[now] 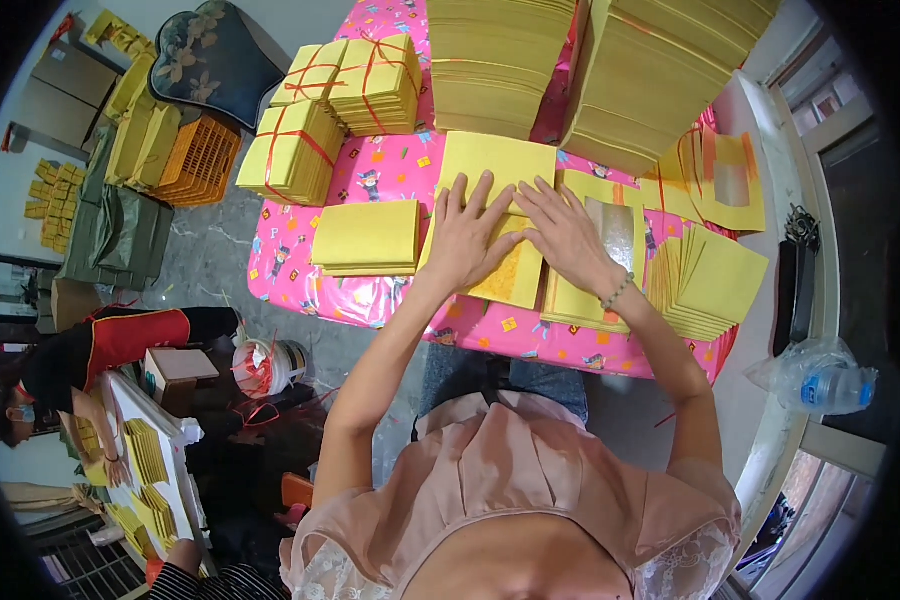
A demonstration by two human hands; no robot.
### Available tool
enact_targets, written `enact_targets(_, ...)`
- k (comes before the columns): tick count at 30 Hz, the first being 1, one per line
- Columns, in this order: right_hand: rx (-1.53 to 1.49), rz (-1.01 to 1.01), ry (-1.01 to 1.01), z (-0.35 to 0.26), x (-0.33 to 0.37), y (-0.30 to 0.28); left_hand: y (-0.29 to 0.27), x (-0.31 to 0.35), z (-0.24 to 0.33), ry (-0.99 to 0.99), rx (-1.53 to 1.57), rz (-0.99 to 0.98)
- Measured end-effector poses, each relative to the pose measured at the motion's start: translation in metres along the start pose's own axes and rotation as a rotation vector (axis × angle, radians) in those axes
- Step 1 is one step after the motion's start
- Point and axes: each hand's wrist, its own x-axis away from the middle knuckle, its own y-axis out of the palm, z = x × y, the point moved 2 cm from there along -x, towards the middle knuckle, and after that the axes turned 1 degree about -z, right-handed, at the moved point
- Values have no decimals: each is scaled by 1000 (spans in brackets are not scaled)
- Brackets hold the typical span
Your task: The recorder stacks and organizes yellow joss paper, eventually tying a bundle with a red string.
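Observation:
My left hand (470,238) lies flat on a yellow paper sheet (500,153), fingers spread and pointing away from me. Beside it my right hand (573,240), also flat with its fingers extended, rests across the right side of the same sheet. The two hands nearly touch at the fingertips and thumb. Below my left hand an orange patch shows on the paper. Under my right hand and wrist lies yellow paper with a silvery foil patch (618,232). A stack of folded yellow paper (366,236) sits to the left, and fanned folded sheets (712,282) lie to the right.
Tall yellow paper stacks (495,70) rise at the back of the pink-covered table (345,290). Red-tied bundles (290,150) stand at the far left. Beyond are an orange crate (198,160), a bucket (270,368) and a co-worker (140,340). A plastic bottle (835,388) is at right.

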Motion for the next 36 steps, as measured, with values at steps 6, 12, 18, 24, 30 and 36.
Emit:
enact_targets(6,23,-104,24,-1,7,0,1,-2,0,15,10,0)
enact_targets(12,19,-163,41,-2,11,3,3,-1,-1,2,12,-28)
enact_targets(18,0,-220,41,1,12,6,4,2,-5,10,32,-65)
enact_targets(24,38,-234,45,5,13,10,-12,15,-11,-32,-45,-115)
enact_targets(30,73,-243,30,-1,9,5,-9,21,-16,-87,-25,-140)
enact_targets(36,71,-274,43,-2,12,6,-10,22,-18,-91,-53,-181)
